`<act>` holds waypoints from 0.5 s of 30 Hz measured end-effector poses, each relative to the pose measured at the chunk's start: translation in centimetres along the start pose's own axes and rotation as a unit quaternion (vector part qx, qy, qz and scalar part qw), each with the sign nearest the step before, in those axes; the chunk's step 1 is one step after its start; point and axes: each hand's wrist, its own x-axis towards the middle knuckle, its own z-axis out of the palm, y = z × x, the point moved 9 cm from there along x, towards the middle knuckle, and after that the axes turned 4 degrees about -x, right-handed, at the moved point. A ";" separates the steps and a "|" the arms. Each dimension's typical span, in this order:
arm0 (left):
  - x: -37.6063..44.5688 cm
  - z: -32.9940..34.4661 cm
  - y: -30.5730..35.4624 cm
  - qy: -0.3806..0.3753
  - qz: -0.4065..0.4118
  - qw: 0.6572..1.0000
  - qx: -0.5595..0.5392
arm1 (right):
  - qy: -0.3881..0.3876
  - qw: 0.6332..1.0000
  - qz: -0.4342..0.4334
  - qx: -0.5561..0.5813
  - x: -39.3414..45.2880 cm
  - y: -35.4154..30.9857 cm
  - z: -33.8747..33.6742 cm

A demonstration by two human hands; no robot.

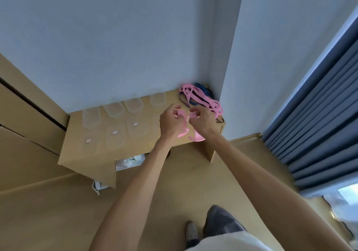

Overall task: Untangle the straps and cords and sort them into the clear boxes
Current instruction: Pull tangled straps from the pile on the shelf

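Above the light wooden table (81,153), the left hand (169,123) and right hand (201,122) each pinched a flat pink fabric strap (184,123) with curled fingers, near the tangled pink-and-blue strap pile (199,97) and clear plastic boxes (114,110).

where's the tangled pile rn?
Head view: tangled pile sits in the table's far right corner against the wall, just beyond the right hand.

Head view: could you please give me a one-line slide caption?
Both hands, left and right, pinch a pink strap above the clear boxes.
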 end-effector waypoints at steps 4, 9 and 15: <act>7.4 1.1 1.5 -0.013 0.032 0.999 -0.013 | 0.047 0.999 -0.011 -0.019 7.2 -2.3 -0.6; 15.9 3.4 2.5 -0.028 0.034 0.999 -0.031 | 0.077 0.997 -0.015 -0.020 15.8 -3.5 -1.2; 25.3 5.8 1.7 -0.039 0.022 0.999 -0.012 | 0.038 0.999 -0.007 -0.014 25.7 -3.0 -0.1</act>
